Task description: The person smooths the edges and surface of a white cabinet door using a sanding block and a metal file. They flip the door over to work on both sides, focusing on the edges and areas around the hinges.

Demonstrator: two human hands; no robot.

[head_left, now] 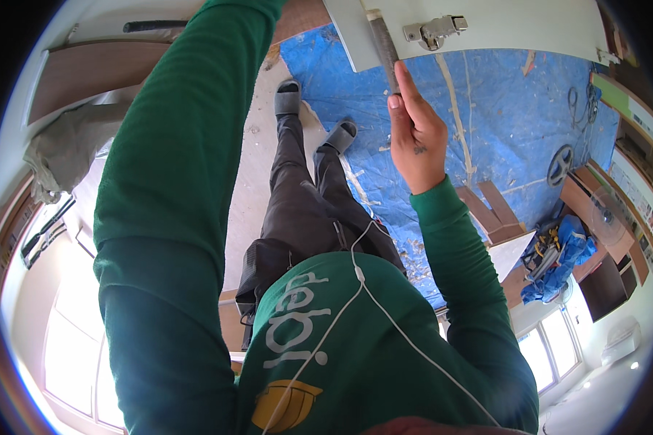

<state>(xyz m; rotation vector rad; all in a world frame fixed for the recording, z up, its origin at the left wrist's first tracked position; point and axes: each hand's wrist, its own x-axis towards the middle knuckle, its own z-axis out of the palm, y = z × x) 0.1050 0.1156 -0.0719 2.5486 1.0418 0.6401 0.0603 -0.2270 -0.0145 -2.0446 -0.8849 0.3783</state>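
Right hand (419, 138) is at 1-2 o'clock, holding the near end of a dark rod (382, 42). Fingers (406, 78): index straight along the rod, thumb at its end, looks like a pinch between them; the rest are hidden behind. Left hand is out of frame past 11-12 o'clock, so can't tell its fingers.

Rod runs toward 12 and overlaps the left part of a white panel (515, 25) at 1 o'clock. Contact with the panel: can't tell. Hinge (434, 32) sits on the panel, just right of the rod.

Step in hand, my read: handling the rod at the panel's edge. Next move calls for a firmer wrap on the rod and keeping its tip clear of the hinge.

Surface: blue tarp (500, 109) over the floor from 12 to 3, littered with scraps, tape strip across it. Pale floor (243, 174) at 10.

Room: brown boards (495, 210) at 3, tool pile (548, 254) between 3 and 4, wheel (561, 165) between 2 and 3, grey cloth (69, 148) at 9-10, windows (72, 355) at 8 and 4.
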